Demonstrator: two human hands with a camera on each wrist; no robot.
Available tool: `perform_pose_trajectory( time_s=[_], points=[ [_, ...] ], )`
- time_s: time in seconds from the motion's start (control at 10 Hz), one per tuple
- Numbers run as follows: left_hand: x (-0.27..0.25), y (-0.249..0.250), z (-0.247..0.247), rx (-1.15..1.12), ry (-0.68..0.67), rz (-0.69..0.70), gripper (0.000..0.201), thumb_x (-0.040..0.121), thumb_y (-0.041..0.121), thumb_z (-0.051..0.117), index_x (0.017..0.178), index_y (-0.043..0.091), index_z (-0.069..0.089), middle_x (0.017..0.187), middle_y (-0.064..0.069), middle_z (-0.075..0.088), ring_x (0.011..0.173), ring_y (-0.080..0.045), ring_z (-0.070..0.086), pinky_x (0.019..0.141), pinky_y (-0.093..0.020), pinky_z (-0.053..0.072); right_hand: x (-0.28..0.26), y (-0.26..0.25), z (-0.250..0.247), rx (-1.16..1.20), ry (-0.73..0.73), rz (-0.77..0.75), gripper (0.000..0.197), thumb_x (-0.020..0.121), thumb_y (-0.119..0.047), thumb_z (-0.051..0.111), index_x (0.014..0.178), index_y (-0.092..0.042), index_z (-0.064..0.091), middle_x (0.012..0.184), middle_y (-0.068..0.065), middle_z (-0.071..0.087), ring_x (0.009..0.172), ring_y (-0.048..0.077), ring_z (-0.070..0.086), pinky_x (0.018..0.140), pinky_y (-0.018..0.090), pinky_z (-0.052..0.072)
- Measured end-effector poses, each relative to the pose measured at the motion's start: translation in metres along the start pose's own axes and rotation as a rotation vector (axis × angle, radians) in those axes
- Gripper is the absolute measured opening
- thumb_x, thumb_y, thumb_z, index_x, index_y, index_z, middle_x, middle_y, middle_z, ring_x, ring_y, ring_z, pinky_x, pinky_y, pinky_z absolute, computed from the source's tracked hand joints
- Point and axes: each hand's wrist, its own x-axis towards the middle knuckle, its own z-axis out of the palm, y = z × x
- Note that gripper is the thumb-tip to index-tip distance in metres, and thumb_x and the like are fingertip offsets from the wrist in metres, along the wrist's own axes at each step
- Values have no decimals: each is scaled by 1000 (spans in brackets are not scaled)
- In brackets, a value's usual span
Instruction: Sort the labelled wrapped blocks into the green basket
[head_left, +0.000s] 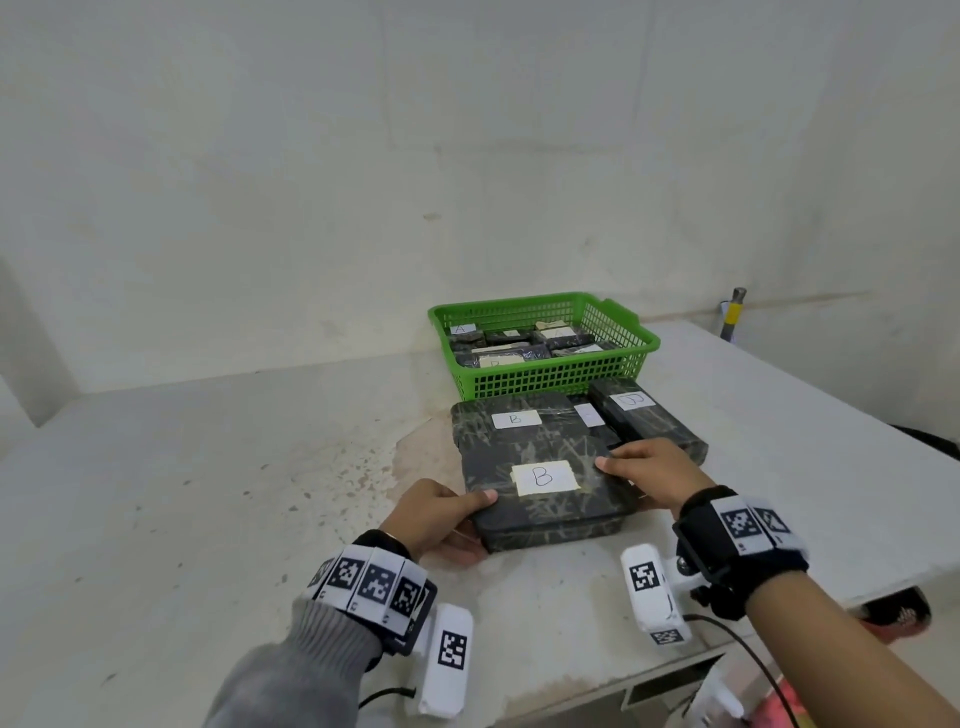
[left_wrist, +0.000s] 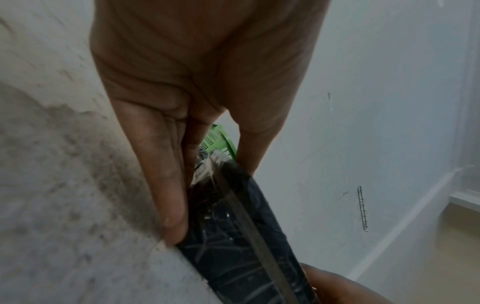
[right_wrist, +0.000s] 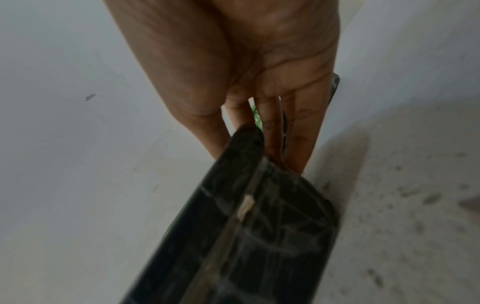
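I have both hands on the nearest B-labelled wrapped block (head_left: 545, 488). My left hand (head_left: 439, 514) grips its near left corner, thumb flat on the top face and fingers (left_wrist: 166, 185) tucked beneath the edge. My right hand (head_left: 649, 470) grips the right side the same way, thumb on top, fingers (right_wrist: 301, 133) under the far edge. The block tilts a little, its near edge just above the worktop (head_left: 208, 493); I think its far part leans on the second B block (head_left: 506, 421) behind it, though the overlap is hard to read.

The green basket (head_left: 545, 376) stands at the back of the worktop against the wall, just beyond the blocks, already carrying several labelled blocks. To its near right a longer dark block with a white label (head_left: 647, 421) lies along the worktop, close to my right knuckles. Left of the blocks the worktop runs open and stained; on the right its edge slants away not far past my wrist.

A small label between the second B block and the long block is too cut off to read. The basket labels are mostly too small to make out, and both wrist views are dim and soft.
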Motion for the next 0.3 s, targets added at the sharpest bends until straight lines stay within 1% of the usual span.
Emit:
perform_pose_trajectory(
  time_s=[0.1, 0.2, 0.3],
  points=[
    [-3, -2, 2, -57, 11, -21, 49, 86, 33, 73, 99, -14, 66, 84, -26, 72, 62, -29, 72, 57, -34, 61, 3, 4, 1, -24, 29, -5, 28, 83, -26, 77, 102, -5, 74, 103, 12, 71, 100, 26, 64, 93, 38, 49],
    [-4, -5, 3, -115, 62, -27, 52, 88, 40, 69, 97, -11, 65, 80, -22, 70, 62, -27, 71, 59, -35, 62, 6, 4, 4, -62, 66, -22, 29, 85, -28, 75, 103, -5, 73, 107, 13, 70, 104, 28, 63, 79, 31, 51],
    [-17, -8, -3, -213, 177, -20, 50, 92, 42, 64, 95, -8, 64, 80, -20, 69, 66, -28, 70, 57, -34, 61, -1, 1, 6, -116, 127, -18, 36, 87, -34, 72, 108, -5, 70, 108, 13, 68, 105, 30, 62, 85, 39, 53]
  ],
)
